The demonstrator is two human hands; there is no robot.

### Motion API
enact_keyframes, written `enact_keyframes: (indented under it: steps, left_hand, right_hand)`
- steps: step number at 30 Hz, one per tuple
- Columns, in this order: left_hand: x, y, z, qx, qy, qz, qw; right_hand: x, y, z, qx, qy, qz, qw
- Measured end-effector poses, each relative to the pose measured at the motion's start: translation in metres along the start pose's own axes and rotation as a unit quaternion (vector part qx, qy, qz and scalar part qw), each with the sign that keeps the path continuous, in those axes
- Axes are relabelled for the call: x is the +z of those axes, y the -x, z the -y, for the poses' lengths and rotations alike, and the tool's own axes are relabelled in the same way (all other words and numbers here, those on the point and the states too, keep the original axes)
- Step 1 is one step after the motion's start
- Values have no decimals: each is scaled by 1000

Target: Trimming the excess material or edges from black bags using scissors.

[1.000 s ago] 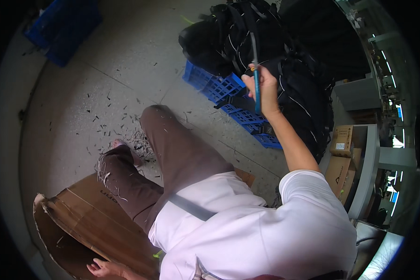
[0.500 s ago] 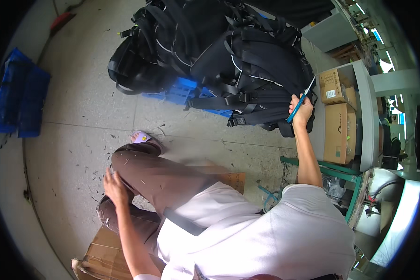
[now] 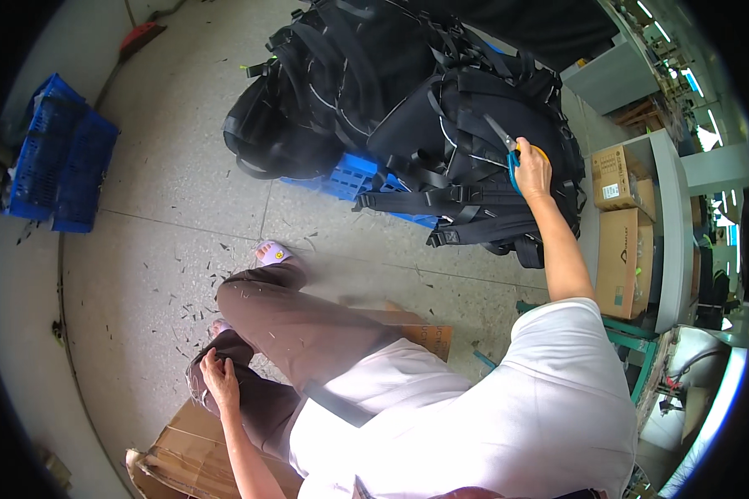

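In my right hand (image 3: 533, 173) is a pair of scissors (image 3: 498, 133) with grey blades and a blue and yellow handle. My fingers are closed round the handle, and the blades point up and left over a black backpack (image 3: 474, 108). Whether the blades touch the fabric I cannot tell. The backpack lies on its side with straps, buckles and pale piping showing. My left hand (image 3: 220, 382) rests by my knee on the brown trousers, its fingers somewhat apart and nothing visible in it.
More black backpacks (image 3: 341, 83) are heaped at the left, partly on a blue plastic crate (image 3: 349, 176). Two cardboard boxes (image 3: 620, 258) stand on a grey shelf at right. Blue crates (image 3: 62, 158) sit by the left wall. Dark scraps litter the floor (image 3: 158, 249).
My right hand has turned, swinging the scissors from pointing up and right to up and left over the backpack. My left hand has slid down beside my knee. The whole view has shifted slightly.
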State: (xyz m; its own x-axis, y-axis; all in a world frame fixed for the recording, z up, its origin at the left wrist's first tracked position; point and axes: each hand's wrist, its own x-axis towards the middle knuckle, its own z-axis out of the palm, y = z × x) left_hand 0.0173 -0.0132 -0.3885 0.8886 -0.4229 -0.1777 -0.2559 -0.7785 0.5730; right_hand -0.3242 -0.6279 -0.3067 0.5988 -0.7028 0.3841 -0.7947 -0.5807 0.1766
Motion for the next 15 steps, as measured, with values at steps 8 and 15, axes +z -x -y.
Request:
enact_keyframes:
  steps: [8, 15]
  left_hand:
    - [0, 14, 5, -11, -10, 4, 1000]
    - [6, 17, 0, 49, -55, -18, 997]
  right_hand:
    - [-19, 10, 36, -109, 40, 62, 991]
    - [11, -19, 12, -92, 130, 38, 987]
